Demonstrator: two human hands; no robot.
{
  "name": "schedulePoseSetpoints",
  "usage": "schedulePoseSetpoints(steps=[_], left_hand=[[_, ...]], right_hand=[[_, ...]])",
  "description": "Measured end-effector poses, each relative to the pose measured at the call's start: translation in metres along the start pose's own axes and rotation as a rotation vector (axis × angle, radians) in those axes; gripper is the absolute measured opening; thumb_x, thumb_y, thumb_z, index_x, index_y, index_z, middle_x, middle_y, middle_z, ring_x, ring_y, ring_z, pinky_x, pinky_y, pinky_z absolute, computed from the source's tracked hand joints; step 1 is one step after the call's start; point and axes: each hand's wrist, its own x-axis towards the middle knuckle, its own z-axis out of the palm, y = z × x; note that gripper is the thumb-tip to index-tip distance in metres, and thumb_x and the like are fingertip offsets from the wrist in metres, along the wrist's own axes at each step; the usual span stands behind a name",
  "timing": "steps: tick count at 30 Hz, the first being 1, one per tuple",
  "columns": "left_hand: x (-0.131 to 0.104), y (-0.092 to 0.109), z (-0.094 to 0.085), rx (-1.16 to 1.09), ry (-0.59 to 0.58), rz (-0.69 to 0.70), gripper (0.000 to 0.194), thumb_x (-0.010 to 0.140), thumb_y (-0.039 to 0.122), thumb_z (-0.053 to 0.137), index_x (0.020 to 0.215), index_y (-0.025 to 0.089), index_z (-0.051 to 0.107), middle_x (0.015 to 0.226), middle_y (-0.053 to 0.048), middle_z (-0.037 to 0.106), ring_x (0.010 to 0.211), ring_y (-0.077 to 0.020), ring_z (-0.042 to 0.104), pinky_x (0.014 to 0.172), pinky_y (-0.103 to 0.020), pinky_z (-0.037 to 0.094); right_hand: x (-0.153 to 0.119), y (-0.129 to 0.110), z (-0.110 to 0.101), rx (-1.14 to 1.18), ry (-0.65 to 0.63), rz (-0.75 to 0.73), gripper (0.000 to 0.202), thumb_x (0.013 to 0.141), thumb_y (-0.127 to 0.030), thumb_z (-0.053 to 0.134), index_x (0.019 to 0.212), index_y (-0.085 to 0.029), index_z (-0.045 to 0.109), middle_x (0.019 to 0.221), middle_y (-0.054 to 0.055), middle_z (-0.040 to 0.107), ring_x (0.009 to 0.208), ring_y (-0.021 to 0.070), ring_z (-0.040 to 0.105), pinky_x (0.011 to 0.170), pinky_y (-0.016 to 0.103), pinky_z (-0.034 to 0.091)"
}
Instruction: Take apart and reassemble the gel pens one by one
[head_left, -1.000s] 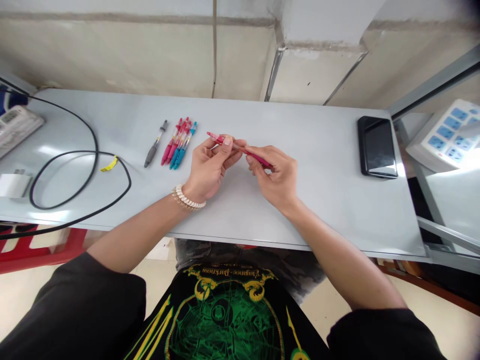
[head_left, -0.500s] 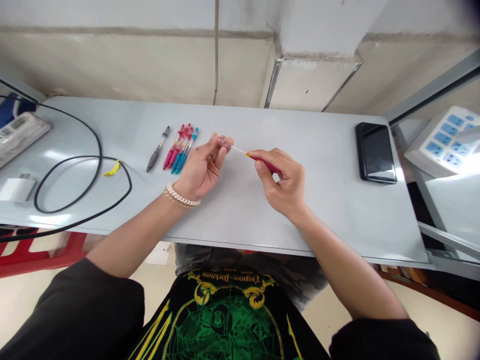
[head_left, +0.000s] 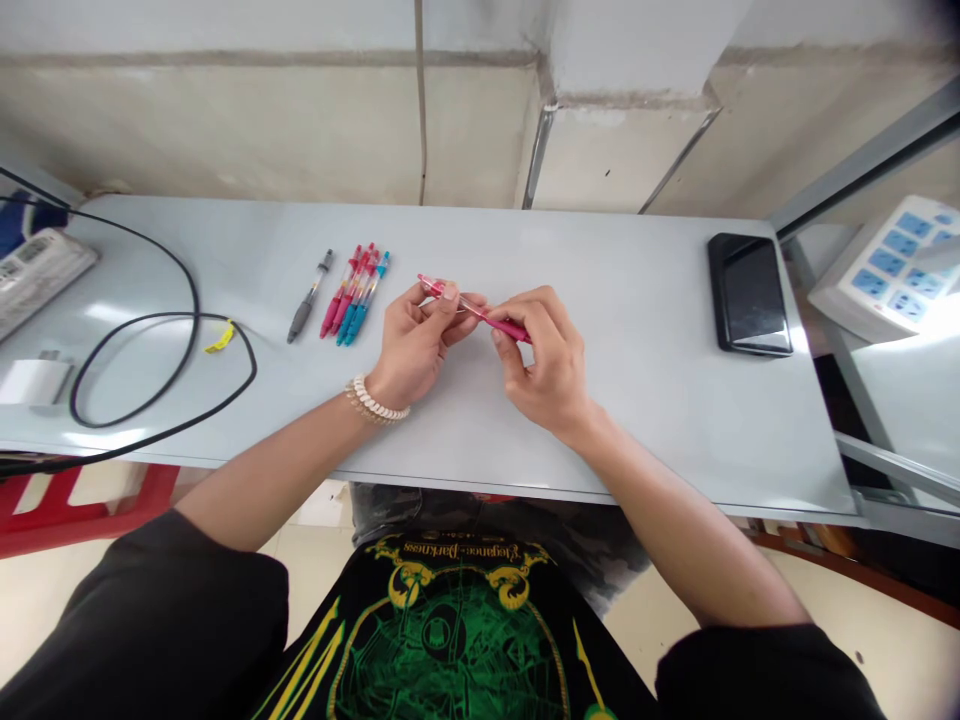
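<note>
My left hand [head_left: 416, 340] pinches the clear upper barrel of a pink pen [head_left: 431, 285], its pink tip end pointing up and left. My right hand [head_left: 547, 360] is closed on the pen's dark pink grip part [head_left: 511, 328]. The two parts meet in line between my hands, above the table. Left of my hands lie a grey pen [head_left: 304, 312], several pink pens [head_left: 335, 308] and a blue pen [head_left: 358, 315], side by side and slanted.
A black cable [head_left: 196, 290] with a yellow tag [head_left: 220, 337] loops across the left of the table [head_left: 660, 420]. A white charger [head_left: 34, 382] lies at far left. A black device [head_left: 750, 295] lies at right, near a white power strip [head_left: 892, 265].
My hands have come closer together, and the clear barrel and the pink grip part now meet where a thin refill showed between them. My left hand's fingers have closed further round the barrel.
</note>
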Motion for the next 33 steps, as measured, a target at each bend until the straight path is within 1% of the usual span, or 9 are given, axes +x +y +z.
schedulePoseSetpoints(steps=[2, 6, 10, 14, 18, 23, 25, 28, 33], left_hand=[[-0.0002, -0.0003, -0.0005, -0.011, -0.020, 0.026, 0.028, 0.092, 0.035, 0.086, 0.091, 0.019, 0.064, 0.095, -0.004, 0.083, 0.088, -0.0133, 0.081, 0.083, -0.021, 0.065], [-0.0008, 0.0007, -0.0015, -0.001, -0.008, 0.079, 0.032, 0.090, 0.041, 0.088, 0.093, 0.020, 0.063, 0.098, -0.004, 0.083, 0.092, -0.0157, 0.082, 0.085, -0.023, 0.065], [-0.0007, 0.0023, -0.0012, 0.006, 0.034, 0.043, 0.029, 0.093, 0.038, 0.085, 0.091, 0.019, 0.064, 0.097, -0.005, 0.083, 0.092, -0.0149, 0.081, 0.088, -0.024, 0.065], [-0.0013, 0.0036, 0.0004, -0.029, 0.027, 0.043, 0.026, 0.094, 0.035, 0.084, 0.090, 0.019, 0.065, 0.097, -0.004, 0.082, 0.092, -0.0153, 0.081, 0.088, -0.025, 0.065], [-0.0025, 0.0043, 0.0020, -0.019, 0.035, 0.045, 0.027, 0.094, 0.035, 0.085, 0.089, 0.019, 0.063, 0.095, -0.004, 0.083, 0.092, -0.0154, 0.081, 0.088, -0.025, 0.066], [-0.0019, 0.0037, 0.0018, -0.022, 0.044, 0.066, 0.027, 0.094, 0.034, 0.085, 0.091, 0.020, 0.062, 0.096, -0.003, 0.083, 0.094, -0.0164, 0.082, 0.090, -0.027, 0.066], [-0.0017, 0.0031, 0.0011, -0.024, 0.045, 0.062, 0.027, 0.094, 0.035, 0.084, 0.091, 0.019, 0.063, 0.097, -0.004, 0.082, 0.095, -0.0167, 0.081, 0.093, -0.028, 0.066], [-0.0020, 0.0019, 0.0006, -0.026, 0.009, 0.058, 0.027, 0.093, 0.036, 0.085, 0.092, 0.019, 0.063, 0.099, -0.004, 0.082, 0.092, -0.0167, 0.081, 0.094, -0.030, 0.066], [-0.0020, 0.0010, 0.0007, -0.030, 0.029, 0.056, 0.029, 0.093, 0.037, 0.085, 0.093, 0.020, 0.062, 0.100, -0.005, 0.082, 0.099, -0.0196, 0.082, 0.100, -0.035, 0.065]], right_hand=[[0.0006, 0.0010, -0.0003, 0.040, -0.002, 0.090, 0.010, 0.110, -0.028, 0.054, 0.109, -0.024, 0.062, 0.093, 0.003, 0.068, 0.079, 0.0142, 0.065, 0.073, 0.031, 0.058], [0.0010, 0.0020, -0.0015, 0.047, -0.002, 0.114, 0.023, 0.106, -0.040, 0.064, 0.122, -0.024, 0.059, 0.115, 0.008, 0.070, 0.086, 0.0154, 0.068, 0.076, 0.034, 0.061], [0.0018, 0.0004, -0.0036, 0.084, -0.016, 0.185, 0.014, 0.109, -0.036, 0.058, 0.105, -0.024, 0.063, 0.094, 0.002, 0.072, 0.072, 0.0125, 0.067, 0.068, 0.030, 0.059], [0.0041, 0.0004, -0.0058, 0.103, 0.006, 0.185, 0.020, 0.102, -0.041, 0.070, 0.114, -0.025, 0.065, 0.113, 0.006, 0.071, 0.086, 0.0158, 0.071, 0.075, 0.033, 0.063], [0.0037, 0.0022, -0.0049, 0.141, -0.022, 0.249, 0.018, 0.108, -0.041, 0.060, 0.102, -0.025, 0.065, 0.087, 0.000, 0.069, 0.071, 0.0131, 0.068, 0.067, 0.030, 0.060], [0.0018, 0.0031, -0.0042, 0.150, -0.034, 0.229, 0.030, 0.100, -0.045, 0.072, 0.122, -0.027, 0.062, 0.120, 0.007, 0.069, 0.093, 0.0175, 0.073, 0.078, 0.035, 0.065], [0.0019, 0.0029, -0.0047, 0.121, -0.032, 0.205, 0.017, 0.105, -0.041, 0.065, 0.110, -0.025, 0.065, 0.106, 0.005, 0.071, 0.087, 0.0163, 0.072, 0.076, 0.034, 0.063], [0.0013, 0.0036, -0.0039, 0.196, -0.060, 0.312, 0.022, 0.111, -0.042, 0.053, 0.105, -0.024, 0.064, 0.084, -0.001, 0.067, 0.065, 0.0117, 0.067, 0.061, 0.029, 0.057], [-0.0009, 0.0059, -0.0007, 0.208, -0.055, 0.248, 0.026, 0.105, -0.045, 0.064, 0.123, -0.027, 0.057, 0.118, 0.006, 0.064, 0.091, 0.0166, 0.072, 0.076, 0.035, 0.062]])
